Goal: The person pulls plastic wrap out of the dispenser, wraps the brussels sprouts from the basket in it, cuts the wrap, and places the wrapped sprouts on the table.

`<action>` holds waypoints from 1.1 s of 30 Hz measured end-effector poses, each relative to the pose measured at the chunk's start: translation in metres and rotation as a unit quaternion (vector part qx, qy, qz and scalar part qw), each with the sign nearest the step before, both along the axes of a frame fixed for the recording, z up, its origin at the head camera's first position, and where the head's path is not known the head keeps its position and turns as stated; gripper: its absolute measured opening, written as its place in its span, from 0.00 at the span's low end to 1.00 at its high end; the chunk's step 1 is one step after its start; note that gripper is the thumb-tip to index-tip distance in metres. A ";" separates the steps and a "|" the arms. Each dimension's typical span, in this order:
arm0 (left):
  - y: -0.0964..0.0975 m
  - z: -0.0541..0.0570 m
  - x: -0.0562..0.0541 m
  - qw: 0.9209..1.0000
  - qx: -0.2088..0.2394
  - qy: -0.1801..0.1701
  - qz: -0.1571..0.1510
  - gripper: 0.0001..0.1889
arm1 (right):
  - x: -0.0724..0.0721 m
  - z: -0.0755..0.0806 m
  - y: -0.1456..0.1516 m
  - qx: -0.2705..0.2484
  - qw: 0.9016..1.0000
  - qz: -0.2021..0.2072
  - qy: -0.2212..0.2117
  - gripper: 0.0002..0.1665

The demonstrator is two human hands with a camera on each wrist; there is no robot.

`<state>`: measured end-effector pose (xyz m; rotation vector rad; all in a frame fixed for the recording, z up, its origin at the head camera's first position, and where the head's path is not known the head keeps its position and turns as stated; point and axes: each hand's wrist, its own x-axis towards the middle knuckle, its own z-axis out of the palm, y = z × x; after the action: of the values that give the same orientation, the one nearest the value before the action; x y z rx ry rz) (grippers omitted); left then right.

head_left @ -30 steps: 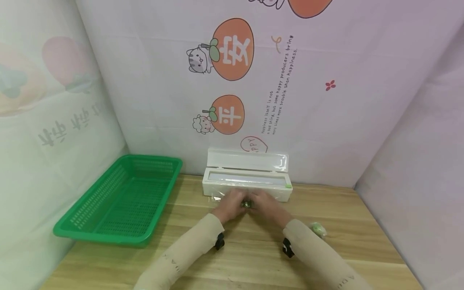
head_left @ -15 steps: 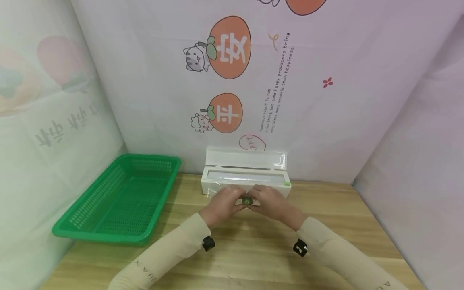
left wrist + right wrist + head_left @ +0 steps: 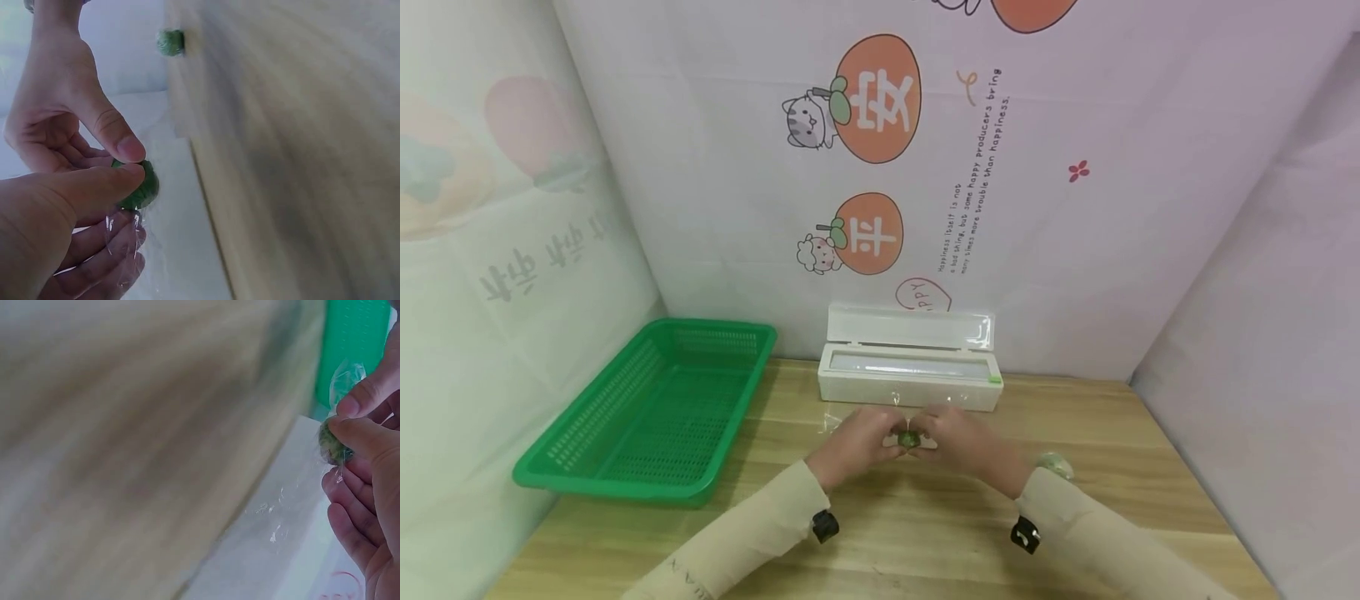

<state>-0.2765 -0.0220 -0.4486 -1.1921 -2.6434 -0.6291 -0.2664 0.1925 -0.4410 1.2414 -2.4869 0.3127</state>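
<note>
Between both hands, in front of the white cling film dispenser (image 3: 917,392), is a small round green piece (image 3: 909,439) that looks like a vegetable. My left hand (image 3: 859,443) pinches it from the left with thumb and fingers, and my right hand (image 3: 964,443) pinches it from the right. The two thumbs nearly meet over the green piece (image 3: 147,190) in the left wrist view. Clear cling film (image 3: 128,240) hangs in loose folds from it below the left thumb. Film (image 3: 345,381) also sticks up past the thumbs in the right wrist view.
A green plastic basket (image 3: 752,375) stands at the left. The dispenser's clear lid (image 3: 910,327) is raised against the printed backdrop. Right of the hands, beside the right sleeve, a film-wrapped green piece (image 3: 1056,465) lies on the wooden table (image 3: 1120,433).
Both hands have drawn back from the dispenser toward me with the green piece between them. The wrapped piece on the right, hidden by the sleeve half a second ago, shows again.
</note>
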 end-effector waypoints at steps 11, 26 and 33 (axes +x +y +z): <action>0.000 -0.045 0.000 0.998 -0.014 -0.069 0.003 0.07 | 0.005 -0.043 0.000 -0.001 0.992 -0.021 -0.124 0.10; -0.003 -0.043 -0.015 0.985 0.036 -0.167 -0.040 0.03 | -0.002 -0.044 0.007 0.006 0.996 -0.018 -0.091 0.21; -0.007 -0.038 -0.018 0.988 0.015 -0.151 -0.020 0.05 | -0.005 -0.048 -0.001 -0.007 0.997 0.016 -0.071 0.15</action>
<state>-0.2945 -0.0293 -0.4862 -1.2312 -2.8454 -0.9188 -0.2712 0.1915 -0.4886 1.2960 -2.5793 0.4404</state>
